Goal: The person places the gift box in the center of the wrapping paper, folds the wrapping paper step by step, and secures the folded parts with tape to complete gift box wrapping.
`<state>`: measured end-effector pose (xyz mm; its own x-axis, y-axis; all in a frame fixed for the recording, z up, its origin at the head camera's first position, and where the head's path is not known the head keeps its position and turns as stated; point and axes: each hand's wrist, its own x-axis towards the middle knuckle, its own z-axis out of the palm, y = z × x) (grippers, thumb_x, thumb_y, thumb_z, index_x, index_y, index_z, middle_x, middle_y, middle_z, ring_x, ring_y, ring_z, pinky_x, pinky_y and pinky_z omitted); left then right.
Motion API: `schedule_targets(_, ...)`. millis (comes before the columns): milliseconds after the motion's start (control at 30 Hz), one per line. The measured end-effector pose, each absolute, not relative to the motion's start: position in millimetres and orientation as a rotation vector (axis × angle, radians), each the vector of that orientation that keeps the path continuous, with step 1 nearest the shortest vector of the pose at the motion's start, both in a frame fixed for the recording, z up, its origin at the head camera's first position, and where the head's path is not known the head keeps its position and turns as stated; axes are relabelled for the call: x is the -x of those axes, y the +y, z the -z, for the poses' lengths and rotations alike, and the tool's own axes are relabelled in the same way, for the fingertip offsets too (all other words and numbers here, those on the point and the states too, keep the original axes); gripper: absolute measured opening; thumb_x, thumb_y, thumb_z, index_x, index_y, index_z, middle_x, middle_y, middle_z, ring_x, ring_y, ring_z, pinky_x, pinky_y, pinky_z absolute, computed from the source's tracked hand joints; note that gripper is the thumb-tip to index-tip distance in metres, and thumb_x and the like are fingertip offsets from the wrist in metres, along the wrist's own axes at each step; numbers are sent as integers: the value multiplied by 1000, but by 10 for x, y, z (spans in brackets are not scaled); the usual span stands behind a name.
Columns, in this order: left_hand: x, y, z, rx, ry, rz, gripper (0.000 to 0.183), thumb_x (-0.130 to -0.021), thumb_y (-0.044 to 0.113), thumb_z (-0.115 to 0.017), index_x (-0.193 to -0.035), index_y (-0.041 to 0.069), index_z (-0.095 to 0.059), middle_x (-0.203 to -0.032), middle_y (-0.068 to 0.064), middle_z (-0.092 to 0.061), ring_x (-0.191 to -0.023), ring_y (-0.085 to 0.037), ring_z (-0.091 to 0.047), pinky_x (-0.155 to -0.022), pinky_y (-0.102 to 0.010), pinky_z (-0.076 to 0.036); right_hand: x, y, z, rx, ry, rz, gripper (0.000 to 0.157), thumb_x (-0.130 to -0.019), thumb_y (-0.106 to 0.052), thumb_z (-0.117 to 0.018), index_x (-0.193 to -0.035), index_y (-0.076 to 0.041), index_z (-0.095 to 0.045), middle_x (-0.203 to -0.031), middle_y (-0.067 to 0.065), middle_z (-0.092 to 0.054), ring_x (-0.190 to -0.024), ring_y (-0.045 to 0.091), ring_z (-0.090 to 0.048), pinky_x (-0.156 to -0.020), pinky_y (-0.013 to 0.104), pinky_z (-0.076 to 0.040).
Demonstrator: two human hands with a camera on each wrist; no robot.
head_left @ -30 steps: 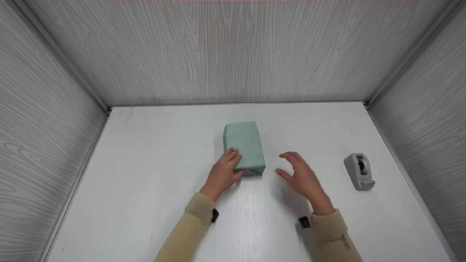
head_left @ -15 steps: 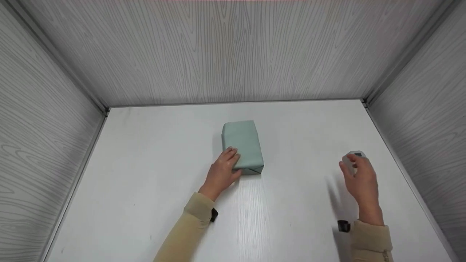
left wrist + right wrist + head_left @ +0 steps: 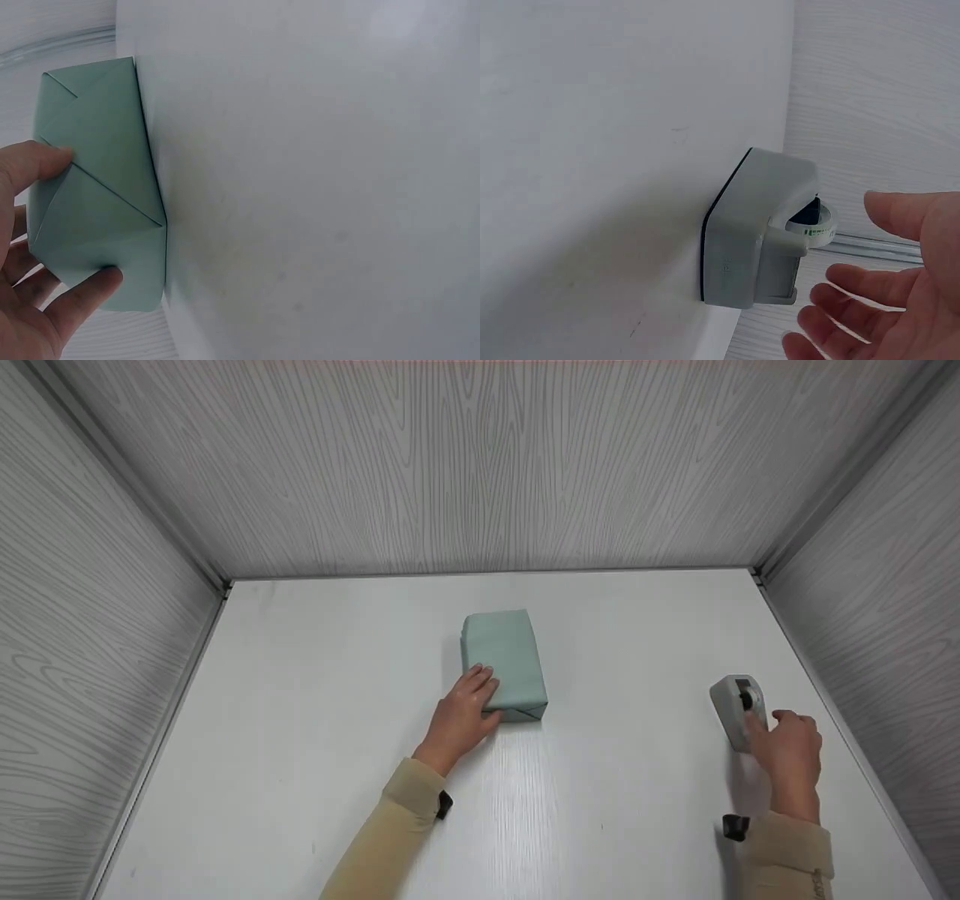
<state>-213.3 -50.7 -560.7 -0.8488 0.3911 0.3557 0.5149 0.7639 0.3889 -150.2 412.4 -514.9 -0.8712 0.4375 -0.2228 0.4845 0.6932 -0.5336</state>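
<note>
A box wrapped in pale green paper [image 3: 506, 649] lies on the white table, its folded end toward me. My left hand [image 3: 459, 721] grips its near left corner: in the left wrist view the thumb [image 3: 41, 161] presses the folded end [image 3: 105, 187], and other fingers reach round the side and over the top. Right of the box stands a grey tape dispenser [image 3: 727, 709] holding a roll of tape [image 3: 817, 229]. My right hand [image 3: 787, 746] hovers just over its near end, fingers loosely bent; the right wrist view shows a gap between hand and dispenser [image 3: 754, 225].
The white tabletop [image 3: 322, 682] is bounded by a grey wood-grain back wall [image 3: 480, 465] and by side walls on the left [image 3: 90, 660] and right [image 3: 892, 622]. The dispenser stands near the right edge.
My right hand has moved from beside the box to the right, over the tape dispenser, then slightly back toward its near end. The left hand and the box have stayed put.
</note>
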Motion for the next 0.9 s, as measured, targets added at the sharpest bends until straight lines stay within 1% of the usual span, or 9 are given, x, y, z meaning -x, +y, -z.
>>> schedule_targets(100, 2135, -508, 5606, 709, -2714, 702, 49, -85, 21, -78, -127, 1, -63, -140, -11, -53, -136, -28, -42, -100, -39, -45, 1468, 4177, 5146, -800, 2727, 904, 77, -100, -50, -37, -140, 16, -36, -137, 39, -33, -118, 51, -43, -82, 55, -46)
schedule_targets(200, 2138, -511, 5607, 707, -2717, 696, 49, -85, 21, -78, -128, 1, -63, -140, -11, -53, -136, -27, -41, -100, -38, -45, 1451, 4211, 5168, -799, 2694, 911, 74, -101, -49, -37, -139, 14, -38, -132, 36, -42, -110, 46, -51, -76, 50, -48)
schedule_targets(300, 2138, -514, 5606, 707, -2719, 692, 50, -86, 21, -78, -128, 1, -62, -141, -11, -53, -136, -27, -41, -100, -38, -45, 1459, 4240, 5199, -778, 2700, 929, 69, -102, -46, -36, -138, 13, -40, -129, 35, -46, -109, 45, -52, -77, 49, -47)
schedule_targets(400, 2139, -516, 5604, 712, -2714, 694, 50, -86, 22, -78, -129, 1, -62, -141, -11, -53, -136, -28, -41, -99, -38, -46, 1481, 4277, 5209, -780, 2686, 953, 67, -103, -43, -35, -137, 14, -41, -127, 36, -48, -109, 46, -51, -79, 51, -47)
schedule_targets(567, 2139, -516, 5609, 717, -2714, 698, 51, -86, 23, -77, -129, 1, -62, -141, -12, -52, -136, -28, -41, -98, -40, -46, 1540, 4376, 5225, -784, 2632, 962, 68, -104, -42, -30, -137, 16, -38, -131, 38, -45, -114, 49, -48, -87, 55, -44)
schedule_targets(667, 2141, -513, 5617, 713, -2718, 703, 50, -87, 22, -77, -129, 1, -62, -141, -11, -52, -136, -27, -41, -97, -40, -47, 1576, 4441, 5257, -768, 2599, 1005, 67, -104, -41, -30, -138, 17, -37, -133, 38, -44, -116, 48, -47, -92, 56, -41)
schedule_targets(767, 2139, -513, 5620, 712, -2716, 709, 50, -86, 22, -77, -129, 1, -62, -141, -11, -52, -136, -27, -41, -97, -40, -47, 1598, 4490, 5292, -790, 2559, 1091, 63, -103, -38, -36, -139, 14, -40, -129, 35, -50, -110, 41, -52, -88, 50, -43)
schedule_targets(900, 2138, -508, 5617, 717, -2706, 709, 49, -86, 21, -77, -128, 1, -62, -140, -11, -53, -136, -28, -41, -98, -39, -47, 1590, 4522, 5320, -818, 2541, 1182, 57, -102, -35, -41, -136, 11, -46, -117, 24, -59, -96, 27, -55, -78, 39, -44)
